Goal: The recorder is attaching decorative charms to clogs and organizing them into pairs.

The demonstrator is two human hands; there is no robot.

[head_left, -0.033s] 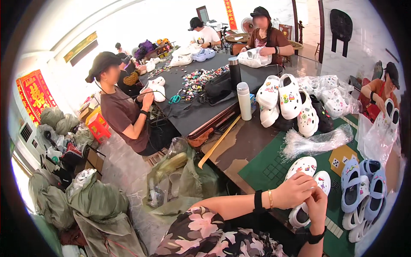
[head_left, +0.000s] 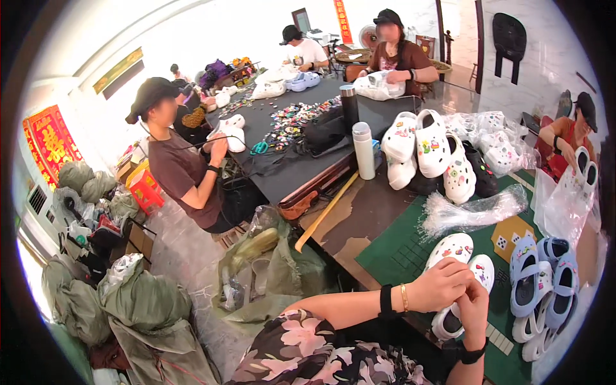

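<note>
Two desks fill the middle: a long dark desk [head_left: 289, 186] bearing a scatter of small coloured pieces [head_left: 298, 115], and a nearer desk [head_left: 385, 253] with a green top, where the person's arms reach. Almost nothing has just changed — the whole view has slid slightly leftward, as a small turn of the head would do, while the things on the nearer desk keep their places. Decorated clogs [head_left: 432, 144] stand clustered at its far side, and a clear-wrapped bundle of thin pale strands [head_left: 478, 208] lies in front of them. Toward the right edge, blue shoes [head_left: 527, 276] lie piled with white ones. The white shoes [head_left: 452, 249] nearest the hands rest on the green top, left of the blue pile, partly hidden. Over them the left hand [head_left: 443, 285] and the right hand [head_left: 473, 309] are together, fingers curled and tips meeting; whether they are clamped on something small cannot be told. That pose has not altered either, so the work seems to sit at one fine fingertip stage — no trimming looks newly fixed.
</note>
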